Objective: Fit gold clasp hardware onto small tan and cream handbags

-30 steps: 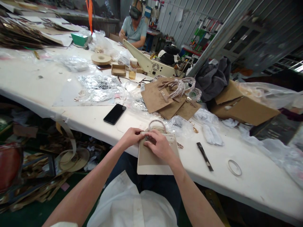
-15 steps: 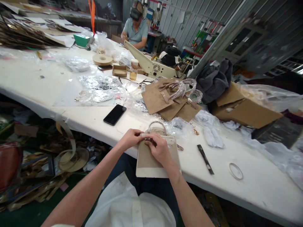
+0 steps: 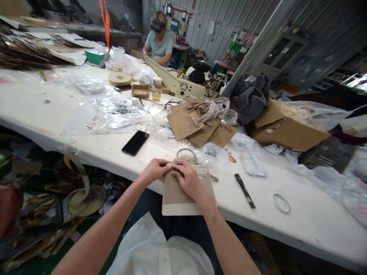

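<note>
A beige handbag panel lies at the table's front edge, partly over my lap, with a pale strip along its near end. Above its far edge curves a wrapped handle. My left hand is closed, thumb and fingertips pinching the panel's far left corner. Close beside it, my right hand rests over the panel with fingers curled and pressed at the same far edge. What lies under the right fingertips is hidden. A small strap end sticks out past the panel's right side.
A black phone lies left of the hands. Behind are stacked brown bag panels with handles. A black-handled flat tool and a ring-shaped tape roll lie to the right. Across the table sits a co-worker.
The view has shifted slightly, so the table things sit a little further left. My right fingers have moved slightly towards the left hand along the panel's far edge.
</note>
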Demonstrator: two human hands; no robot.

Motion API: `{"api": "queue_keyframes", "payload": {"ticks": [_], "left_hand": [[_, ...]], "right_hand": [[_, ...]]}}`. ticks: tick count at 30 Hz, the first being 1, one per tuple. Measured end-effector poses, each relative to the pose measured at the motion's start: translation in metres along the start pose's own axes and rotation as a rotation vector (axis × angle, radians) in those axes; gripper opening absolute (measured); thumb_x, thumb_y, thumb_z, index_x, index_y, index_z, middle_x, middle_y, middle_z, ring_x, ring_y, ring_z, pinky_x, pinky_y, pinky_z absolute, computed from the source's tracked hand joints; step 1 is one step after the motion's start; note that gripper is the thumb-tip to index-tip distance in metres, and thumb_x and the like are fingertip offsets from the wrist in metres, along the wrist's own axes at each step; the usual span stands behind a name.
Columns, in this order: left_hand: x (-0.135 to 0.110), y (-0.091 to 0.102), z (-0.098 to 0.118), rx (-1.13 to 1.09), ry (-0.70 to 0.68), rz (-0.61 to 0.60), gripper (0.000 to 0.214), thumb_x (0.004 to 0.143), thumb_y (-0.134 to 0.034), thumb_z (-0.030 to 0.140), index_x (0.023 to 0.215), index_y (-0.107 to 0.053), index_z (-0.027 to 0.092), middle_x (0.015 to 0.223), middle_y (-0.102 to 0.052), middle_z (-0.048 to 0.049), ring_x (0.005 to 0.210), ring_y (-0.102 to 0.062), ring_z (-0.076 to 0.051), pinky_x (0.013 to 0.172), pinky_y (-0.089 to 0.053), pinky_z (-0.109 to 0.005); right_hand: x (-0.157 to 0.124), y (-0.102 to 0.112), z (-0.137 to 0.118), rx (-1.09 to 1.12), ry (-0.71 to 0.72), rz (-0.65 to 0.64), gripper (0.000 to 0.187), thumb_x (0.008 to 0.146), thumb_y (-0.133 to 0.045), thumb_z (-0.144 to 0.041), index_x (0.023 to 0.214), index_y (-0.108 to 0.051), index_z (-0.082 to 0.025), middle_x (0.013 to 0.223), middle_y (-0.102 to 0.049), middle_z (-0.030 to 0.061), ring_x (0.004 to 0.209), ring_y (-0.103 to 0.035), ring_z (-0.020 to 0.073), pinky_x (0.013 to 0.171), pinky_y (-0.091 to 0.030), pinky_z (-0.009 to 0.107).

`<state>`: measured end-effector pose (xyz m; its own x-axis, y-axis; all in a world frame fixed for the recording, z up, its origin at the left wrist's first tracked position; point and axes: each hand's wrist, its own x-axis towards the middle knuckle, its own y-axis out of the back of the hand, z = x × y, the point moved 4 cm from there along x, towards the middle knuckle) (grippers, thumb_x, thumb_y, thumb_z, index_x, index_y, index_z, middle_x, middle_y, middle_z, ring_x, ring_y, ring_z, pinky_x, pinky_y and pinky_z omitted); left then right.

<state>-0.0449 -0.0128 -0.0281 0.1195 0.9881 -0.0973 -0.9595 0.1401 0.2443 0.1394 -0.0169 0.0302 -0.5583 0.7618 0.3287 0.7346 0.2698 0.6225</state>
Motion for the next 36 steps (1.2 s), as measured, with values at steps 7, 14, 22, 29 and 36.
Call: {"api": "queue_keyframes", "payload": {"ticks": [7,14,22,29,36], "left_hand": [[-0.006,0.004,0.015,-0.004,0.034,0.005,0.048,0.086,-0.074,0.053,0.114,-0.087,0.016,0.107,-0.084,-0.0082,0.100,-0.074,-0.031,0.081,-0.057,-0.034],[-0.005,0.002,0.015,-0.130,0.104,-0.048,0.060,0.081,-0.083,0.060,0.121,-0.084,0.016,0.114,-0.083,-0.0110,0.108,-0.075,-0.033,0.087,-0.059,-0.037],[-0.012,0.018,0.025,-0.157,0.196,0.092,0.075,0.075,-0.089,0.063,0.131,-0.077,0.014,0.117,-0.080,-0.0145,0.098,-0.074,-0.028,0.068,-0.056,-0.030],[-0.015,0.021,0.069,0.058,-0.029,0.261,0.052,0.086,-0.080,0.051,0.124,-0.079,0.016,0.117,-0.080,-0.0125,0.106,-0.073,-0.028,0.094,-0.056,-0.038],[-0.019,0.009,0.091,0.171,-0.128,0.278,0.042,0.091,-0.075,0.050,0.123,-0.079,0.022,0.118,-0.080,-0.0087,0.109,-0.073,-0.029,0.095,-0.053,-0.044]], "right_hand": [[-0.018,0.063,0.001,-0.100,-0.090,0.223,0.023,0.104,-0.064,-0.014,0.118,-0.078,-0.025,0.119,-0.075,0.0080,0.112,-0.070,0.0274,0.101,-0.057,0.042],[-0.060,0.083,0.017,-0.503,-0.219,0.109,0.024,0.100,-0.065,-0.005,0.109,-0.076,-0.024,0.109,-0.077,0.0077,0.108,-0.069,0.0307,0.093,-0.056,0.045],[-0.055,0.062,0.016,-0.690,-0.323,0.060,0.025,0.097,-0.066,0.000,0.102,-0.075,-0.023,0.100,-0.077,0.0094,0.099,-0.070,0.0300,0.080,-0.052,0.039],[-0.050,0.048,0.002,-0.859,-0.485,0.055,0.031,0.099,-0.052,0.006,0.102,-0.073,-0.016,0.103,-0.073,0.0182,0.101,-0.068,0.0346,0.078,-0.051,0.041],[-0.047,0.055,-0.009,-0.849,-0.575,-0.080,0.031,0.103,-0.048,0.002,0.110,-0.073,-0.015,0.114,-0.072,0.0156,0.112,-0.065,0.0324,0.094,-0.051,0.040]]}}
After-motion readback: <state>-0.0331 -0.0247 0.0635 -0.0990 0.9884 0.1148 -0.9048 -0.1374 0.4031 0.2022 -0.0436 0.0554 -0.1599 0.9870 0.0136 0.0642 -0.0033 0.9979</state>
